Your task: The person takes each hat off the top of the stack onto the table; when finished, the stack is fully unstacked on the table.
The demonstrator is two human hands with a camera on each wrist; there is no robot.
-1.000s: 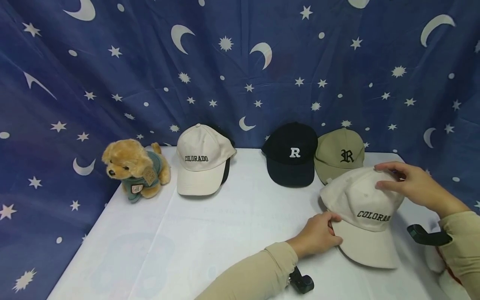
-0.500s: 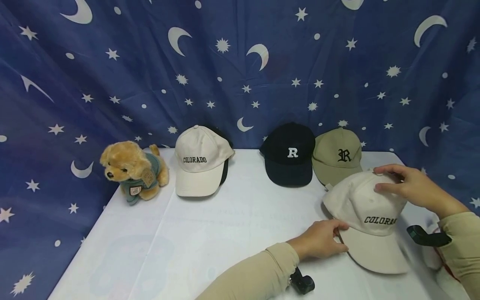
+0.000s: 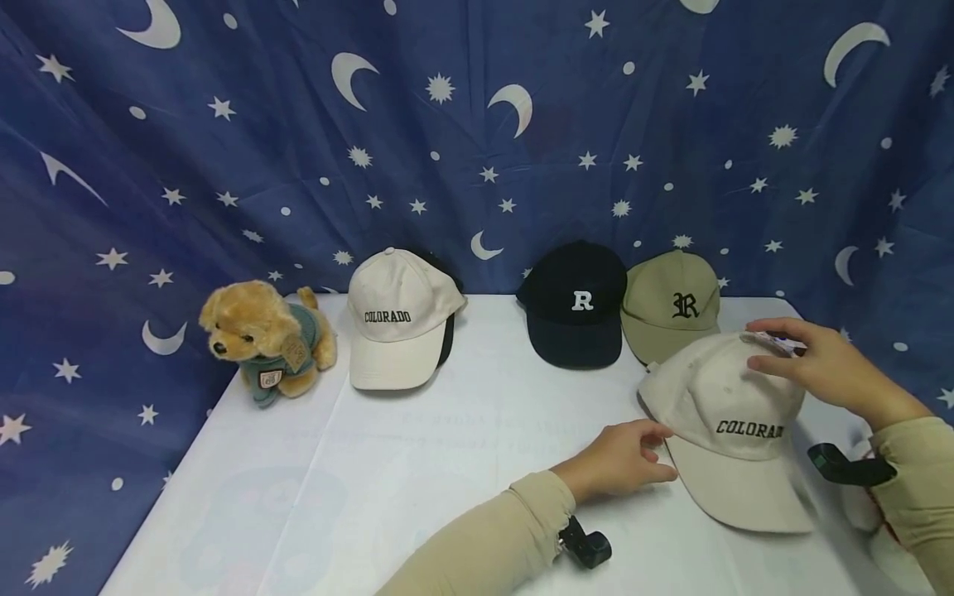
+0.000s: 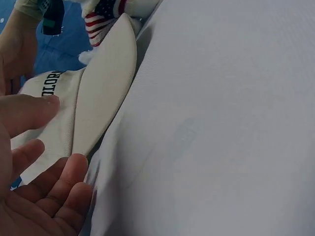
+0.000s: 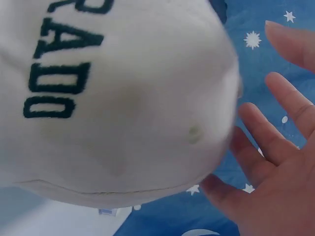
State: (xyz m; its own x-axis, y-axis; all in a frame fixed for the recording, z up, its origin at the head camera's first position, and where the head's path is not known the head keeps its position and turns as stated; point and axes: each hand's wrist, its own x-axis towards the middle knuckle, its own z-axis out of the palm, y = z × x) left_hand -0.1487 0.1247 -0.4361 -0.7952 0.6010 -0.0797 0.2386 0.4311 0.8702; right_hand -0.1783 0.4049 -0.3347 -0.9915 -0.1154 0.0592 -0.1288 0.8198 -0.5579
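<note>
A cream baseball cap with "COLORADO" lettering (image 3: 745,488) sits at the right of the table, its brim toward me. My left hand (image 3: 619,459) is beside the brim's left edge; in the left wrist view its fingers (image 4: 74,169) are spread and loosely bent, holding nothing. Over the back of the crown is my right hand (image 3: 827,368). The right wrist view has its fingers (image 5: 268,132) spread next to the crown, with a lower finger at the fabric; whether it touches is unclear. Behind this cap stands an olive cap with a dark R (image 3: 671,302), its brim partly covered.
A black cap with a white R (image 3: 574,306) stands beside the olive one. Further left, another cream cap (image 3: 398,310) overlaps a dark cap (image 3: 449,339). A plush dog (image 3: 268,339) sits at left. A white plush (image 3: 887,538) is partly hidden at right.
The cream cap has shifted slightly to the right and now rests on the table. My left hand has let go of the brim and drawn back left. My right fingers have loosened at the crown.
</note>
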